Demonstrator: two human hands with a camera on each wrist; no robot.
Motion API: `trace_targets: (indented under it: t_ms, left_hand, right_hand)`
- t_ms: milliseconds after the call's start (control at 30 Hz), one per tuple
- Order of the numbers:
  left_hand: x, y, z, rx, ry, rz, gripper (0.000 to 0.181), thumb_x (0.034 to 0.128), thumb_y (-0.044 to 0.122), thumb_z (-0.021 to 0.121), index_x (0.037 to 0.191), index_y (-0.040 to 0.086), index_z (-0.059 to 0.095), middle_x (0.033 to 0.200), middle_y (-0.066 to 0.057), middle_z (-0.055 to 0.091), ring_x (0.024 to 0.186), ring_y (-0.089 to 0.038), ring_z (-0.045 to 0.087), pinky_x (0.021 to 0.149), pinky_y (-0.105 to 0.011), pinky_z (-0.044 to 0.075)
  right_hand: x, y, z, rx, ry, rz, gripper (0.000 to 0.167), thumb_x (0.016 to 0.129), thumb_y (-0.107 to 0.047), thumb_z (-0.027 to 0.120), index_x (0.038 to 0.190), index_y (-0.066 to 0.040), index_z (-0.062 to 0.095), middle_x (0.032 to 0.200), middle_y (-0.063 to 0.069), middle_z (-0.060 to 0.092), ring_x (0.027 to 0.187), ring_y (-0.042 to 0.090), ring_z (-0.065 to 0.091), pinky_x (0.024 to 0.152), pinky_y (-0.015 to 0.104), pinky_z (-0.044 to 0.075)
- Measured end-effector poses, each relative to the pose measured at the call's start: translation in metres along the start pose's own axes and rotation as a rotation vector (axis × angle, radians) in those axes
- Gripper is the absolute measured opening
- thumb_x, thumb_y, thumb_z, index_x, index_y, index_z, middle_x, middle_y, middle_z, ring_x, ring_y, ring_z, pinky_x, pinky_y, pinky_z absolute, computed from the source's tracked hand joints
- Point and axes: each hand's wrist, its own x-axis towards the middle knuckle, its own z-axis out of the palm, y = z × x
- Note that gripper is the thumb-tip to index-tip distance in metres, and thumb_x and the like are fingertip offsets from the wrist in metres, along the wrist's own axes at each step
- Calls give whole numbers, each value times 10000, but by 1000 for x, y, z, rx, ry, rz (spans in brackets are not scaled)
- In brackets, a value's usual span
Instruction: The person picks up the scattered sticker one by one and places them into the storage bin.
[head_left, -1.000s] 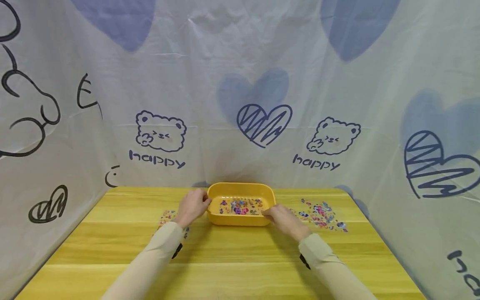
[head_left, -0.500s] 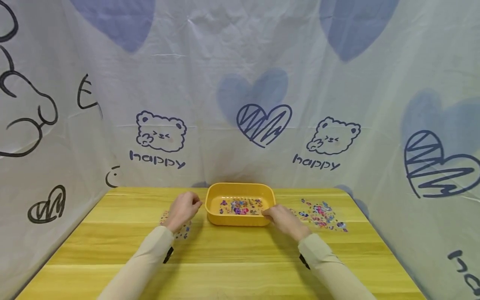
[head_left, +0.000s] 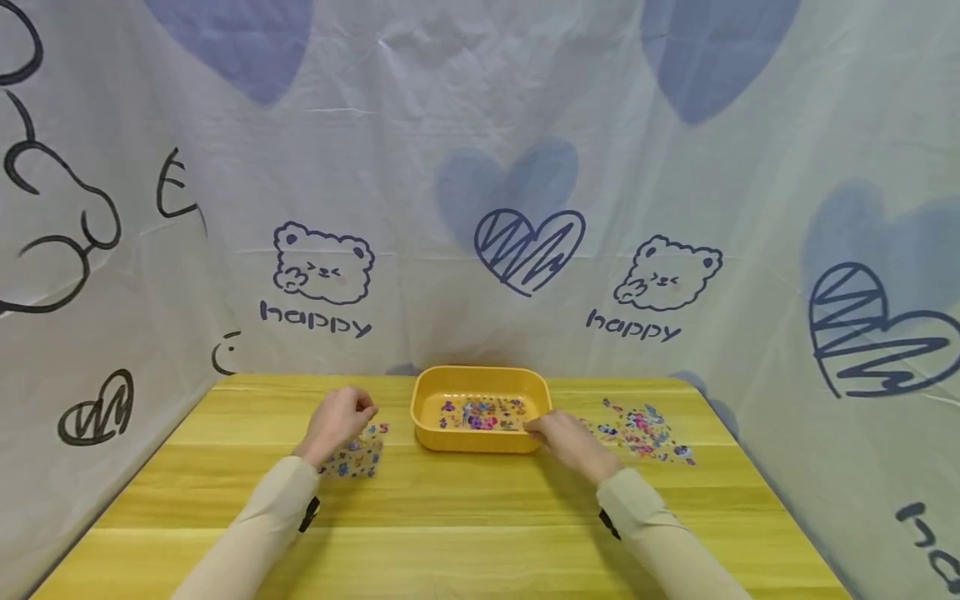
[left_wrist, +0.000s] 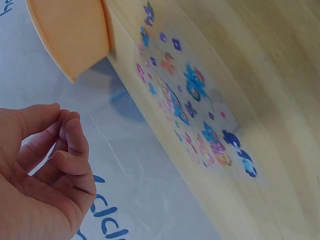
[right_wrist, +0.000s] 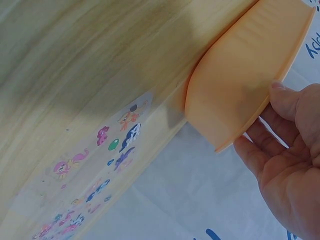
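Note:
A yellow plastic basin (head_left: 480,440) with rounded corners stands at the back middle of the table, with colourful stickers (head_left: 483,414) visible inside it. My right hand (head_left: 572,442) pinches its right front corner, thumb on the rim and fingers on the other side in the right wrist view. Left of the basin, my left hand (head_left: 336,423) hovers over a clear sheet of small cartoon stickers (left_wrist: 185,100). Its fingers are loosely curled towards the thumb, and nothing shows between them. Part of that sheet is hidden by the hand in the head view.
Another clear sticker sheet (head_left: 648,433) lies right of the basin, close to the right hand. The wood-grain table (head_left: 480,533) ends at a white printed cloth (head_left: 420,292) behind and at both sides.
My left hand has let go of the basin's left edge and moved left over the sticker sheet, uncovering more of its right part. The right hand and the basin have stayed in place.

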Motion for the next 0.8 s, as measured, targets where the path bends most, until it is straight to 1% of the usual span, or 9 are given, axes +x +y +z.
trace_targets:
  t_ms: [133,300,367,500,600,700,800]
  left_hand:
    - [1,-1,-3,6,-4,0,135,928,147,652,891,55,743,769,-38,693,588,-128,568,550,-280,467]
    - [0,-6,-6,-1,-24,-28,122,918,133,664,913,39,741,800,-44,694,637,-147,577,578,-293,482]
    - [0,-8,-7,-3,-32,-29,107,907,116,666,914,38,740,821,-48,698,666,-156,584,599,-310,497]
    - [-1,-15,-10,-3,-35,-23,80,886,80,663,890,47,736,851,-62,706,701,-170,593,631,-330,513]
    - [-2,-21,-12,-13,-35,-30,77,883,63,659,887,39,731,857,-77,701,708,-178,585,635,-322,511]
    - [-1,-26,-15,-25,-44,-40,93,890,54,646,913,19,728,878,-99,698,713,-189,579,637,-321,509]
    - [-1,-32,-17,-22,-50,-52,110,898,57,634,945,12,723,910,-110,698,738,-194,585,669,-338,526]
  right_hand:
    - [-1,1,0,-5,5,9,134,944,-30,612,944,-32,746,824,78,724,685,100,608,673,280,553]
    - [1,0,0,-5,-8,16,136,948,-38,610,956,-31,746,834,79,726,691,111,616,682,285,557]
    - [1,0,0,-1,-12,19,134,946,-34,611,955,-28,745,828,82,723,687,113,611,682,288,558]
    - [2,0,0,2,-22,25,133,947,-38,611,954,-31,743,804,76,710,664,93,569,668,278,546]
    - [2,0,0,2,-22,19,130,946,-35,611,947,-30,741,792,77,703,656,85,546,658,271,538]
    - [2,0,0,3,-19,12,128,943,-26,612,944,-23,740,797,88,705,660,90,563,661,274,544]
    - [1,0,0,10,-24,18,132,945,-27,608,948,-21,740,799,93,706,660,93,567,660,274,544]
